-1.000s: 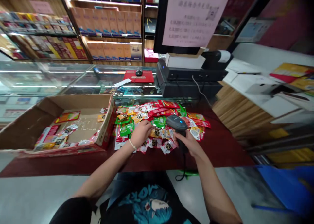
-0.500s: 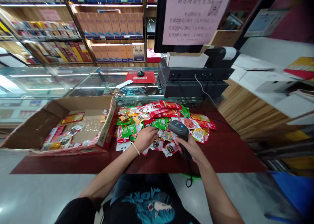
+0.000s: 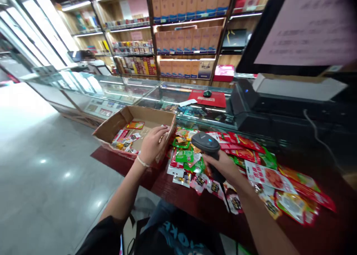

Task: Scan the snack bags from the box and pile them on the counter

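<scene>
My right hand is wrapped round the handle of a black barcode scanner, whose head points left over the pile and shows a small blue light. Beneath it lie red, green and white snack packets, spread over the counter. My left hand, with a pale band at the wrist, is at the right wall of an open cardboard box. Its fingers reach out toward the wall's top edge; no packet shows in them, though the palm side is hidden. A few packets lie inside the box.
Behind the packets runs a glass display counter with a red mat and a mouse on top. A monitor with a pink sheet stands at the right above black equipment. Shelves of boxes line the back.
My left hand has moved left from the packet pile to the box's right wall. My right hand still holds the scanner, now over the pile's left part. The view has swung left.
</scene>
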{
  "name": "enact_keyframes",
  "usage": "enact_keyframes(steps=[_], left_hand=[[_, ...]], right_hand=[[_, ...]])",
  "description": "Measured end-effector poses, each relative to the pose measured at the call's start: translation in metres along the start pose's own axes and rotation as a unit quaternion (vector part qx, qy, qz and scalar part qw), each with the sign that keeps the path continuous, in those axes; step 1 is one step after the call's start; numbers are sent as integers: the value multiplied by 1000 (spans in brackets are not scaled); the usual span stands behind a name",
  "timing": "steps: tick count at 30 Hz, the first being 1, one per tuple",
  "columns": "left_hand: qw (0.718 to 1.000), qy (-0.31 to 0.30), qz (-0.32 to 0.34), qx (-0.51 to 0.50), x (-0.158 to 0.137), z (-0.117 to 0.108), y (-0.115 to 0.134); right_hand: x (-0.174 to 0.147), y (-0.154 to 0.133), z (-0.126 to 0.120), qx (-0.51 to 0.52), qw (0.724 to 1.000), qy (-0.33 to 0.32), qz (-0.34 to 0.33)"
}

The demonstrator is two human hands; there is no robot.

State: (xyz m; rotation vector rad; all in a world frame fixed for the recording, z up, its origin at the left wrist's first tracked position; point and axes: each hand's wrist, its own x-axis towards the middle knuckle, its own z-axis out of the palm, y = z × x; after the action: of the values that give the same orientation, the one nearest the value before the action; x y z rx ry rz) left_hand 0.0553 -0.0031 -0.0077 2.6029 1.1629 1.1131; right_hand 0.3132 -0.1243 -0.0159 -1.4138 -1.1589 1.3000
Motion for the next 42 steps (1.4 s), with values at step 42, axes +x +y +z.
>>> enact_keyframes(steps=[42], left_hand=[[884,-377,-215,176,41,29,-298]], right_hand=[[203,-40,134,-47,986,-159,0]])
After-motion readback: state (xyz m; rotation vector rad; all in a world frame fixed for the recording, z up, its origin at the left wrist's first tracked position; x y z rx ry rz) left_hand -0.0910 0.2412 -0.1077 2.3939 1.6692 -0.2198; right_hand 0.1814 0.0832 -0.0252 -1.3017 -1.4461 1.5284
